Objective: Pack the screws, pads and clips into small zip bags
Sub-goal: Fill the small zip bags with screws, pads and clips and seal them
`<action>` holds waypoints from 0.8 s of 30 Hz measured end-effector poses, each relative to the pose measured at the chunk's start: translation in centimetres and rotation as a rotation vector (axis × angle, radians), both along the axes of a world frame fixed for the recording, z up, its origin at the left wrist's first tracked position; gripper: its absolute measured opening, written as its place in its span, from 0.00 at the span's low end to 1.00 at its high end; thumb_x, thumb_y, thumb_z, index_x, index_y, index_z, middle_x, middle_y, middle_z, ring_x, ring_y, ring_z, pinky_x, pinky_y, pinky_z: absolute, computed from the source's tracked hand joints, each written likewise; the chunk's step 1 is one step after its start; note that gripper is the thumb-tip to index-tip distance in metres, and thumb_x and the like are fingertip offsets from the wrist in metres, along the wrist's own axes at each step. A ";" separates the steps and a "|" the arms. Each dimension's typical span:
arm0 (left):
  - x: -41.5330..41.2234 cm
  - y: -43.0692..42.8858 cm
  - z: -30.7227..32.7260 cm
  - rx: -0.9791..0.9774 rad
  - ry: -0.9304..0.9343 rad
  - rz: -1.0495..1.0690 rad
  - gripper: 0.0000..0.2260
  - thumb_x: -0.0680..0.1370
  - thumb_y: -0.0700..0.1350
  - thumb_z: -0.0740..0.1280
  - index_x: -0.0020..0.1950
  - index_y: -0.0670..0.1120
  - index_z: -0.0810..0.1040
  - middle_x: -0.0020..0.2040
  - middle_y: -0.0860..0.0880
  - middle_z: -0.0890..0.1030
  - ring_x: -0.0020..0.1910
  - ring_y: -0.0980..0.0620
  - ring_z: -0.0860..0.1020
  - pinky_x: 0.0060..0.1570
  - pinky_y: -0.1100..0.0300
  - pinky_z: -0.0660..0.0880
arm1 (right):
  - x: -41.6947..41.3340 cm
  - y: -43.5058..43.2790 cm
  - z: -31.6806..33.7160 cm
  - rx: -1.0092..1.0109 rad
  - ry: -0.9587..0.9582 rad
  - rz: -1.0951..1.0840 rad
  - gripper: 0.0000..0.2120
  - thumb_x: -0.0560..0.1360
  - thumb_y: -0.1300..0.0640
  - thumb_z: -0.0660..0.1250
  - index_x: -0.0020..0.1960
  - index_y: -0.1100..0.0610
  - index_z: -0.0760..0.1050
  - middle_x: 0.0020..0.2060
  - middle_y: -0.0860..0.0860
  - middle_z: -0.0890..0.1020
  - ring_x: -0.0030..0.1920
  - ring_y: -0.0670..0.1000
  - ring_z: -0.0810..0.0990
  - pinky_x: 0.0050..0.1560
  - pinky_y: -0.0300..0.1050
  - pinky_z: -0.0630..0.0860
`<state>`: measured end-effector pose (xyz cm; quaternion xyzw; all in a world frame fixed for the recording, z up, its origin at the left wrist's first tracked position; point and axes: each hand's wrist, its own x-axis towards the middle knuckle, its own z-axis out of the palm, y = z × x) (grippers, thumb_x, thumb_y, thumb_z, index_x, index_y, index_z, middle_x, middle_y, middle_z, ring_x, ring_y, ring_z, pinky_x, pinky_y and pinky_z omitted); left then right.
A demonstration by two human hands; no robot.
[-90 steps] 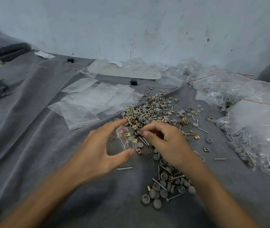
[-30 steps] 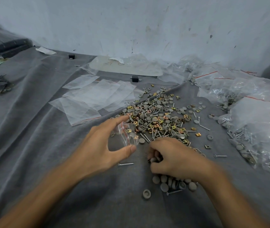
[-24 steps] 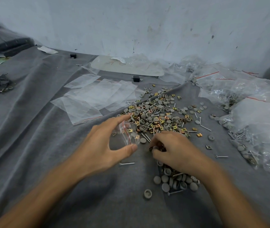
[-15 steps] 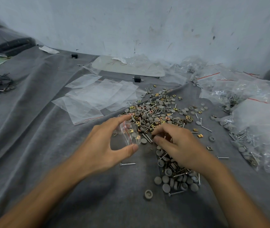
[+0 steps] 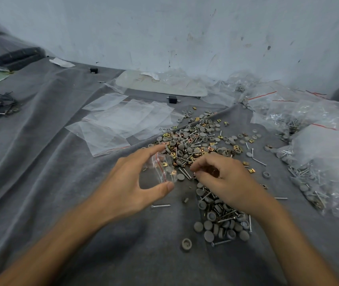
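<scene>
At the bottom centre of the frame, a loose pad point(image 5: 186, 243) is lying apart from the near heap point(image 5: 220, 219) of pads and screws on the grey cloth point(image 5: 40, 182). Just above, mid-frame, we are spanning the zip bag point(image 5: 163, 169) between the forefinger and thumb of the left hand point(image 5: 129, 182). They are spread wide in a C, with the bag mouth facing right and a few clips sitting inside. The right hand point(image 5: 224, 178) is hovering just beside the mouth, fingers curled tight and pinching small parts point(image 5: 211, 171). These are blurred and brassy, likely clips. We are reading this as the drop-in step, and doing it well means:
- keeping the mouth stretched open
- bringing the fingertips right over it
- releasing low so nothing is bouncing out

Further up, the main pile point(image 5: 195, 143) is lying against the bag's far side. Empty bags point(image 5: 123, 122) are lying to its upper left, filled bags point(image 5: 319, 151) at the right edge.
</scene>
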<state>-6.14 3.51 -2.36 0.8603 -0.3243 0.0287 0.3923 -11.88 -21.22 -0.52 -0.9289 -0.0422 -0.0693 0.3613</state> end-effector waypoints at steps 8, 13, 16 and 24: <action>-0.1 -0.1 0.1 -0.019 -0.004 0.006 0.37 0.68 0.70 0.68 0.75 0.64 0.64 0.70 0.64 0.73 0.70 0.61 0.70 0.71 0.50 0.69 | -0.1 0.7 -0.6 -0.394 0.179 0.148 0.10 0.74 0.44 0.71 0.55 0.41 0.81 0.53 0.37 0.71 0.57 0.43 0.63 0.55 0.41 0.60; -0.1 -0.1 0.0 0.000 0.006 0.007 0.37 0.68 0.71 0.67 0.75 0.66 0.62 0.71 0.65 0.72 0.71 0.61 0.68 0.71 0.50 0.69 | 0.0 1.0 -0.4 -0.445 0.207 0.190 0.09 0.75 0.40 0.71 0.51 0.42 0.81 0.53 0.37 0.72 0.58 0.45 0.63 0.59 0.46 0.62; 0.0 -0.1 0.0 0.005 0.004 0.006 0.38 0.68 0.71 0.67 0.76 0.66 0.62 0.71 0.65 0.71 0.71 0.62 0.68 0.71 0.53 0.68 | -0.1 1.1 -0.2 -0.412 0.188 0.189 0.06 0.76 0.43 0.70 0.48 0.43 0.78 0.51 0.39 0.73 0.57 0.44 0.65 0.58 0.45 0.63; -0.2 -0.3 -0.1 0.118 -0.010 -0.006 0.40 0.68 0.74 0.63 0.78 0.66 0.57 0.75 0.65 0.67 0.75 0.59 0.63 0.74 0.53 0.62 | -0.2 1.6 0.3 0.255 -0.138 0.024 0.04 0.76 0.55 0.74 0.45 0.48 0.80 0.40 0.43 0.80 0.38 0.40 0.77 0.35 0.33 0.74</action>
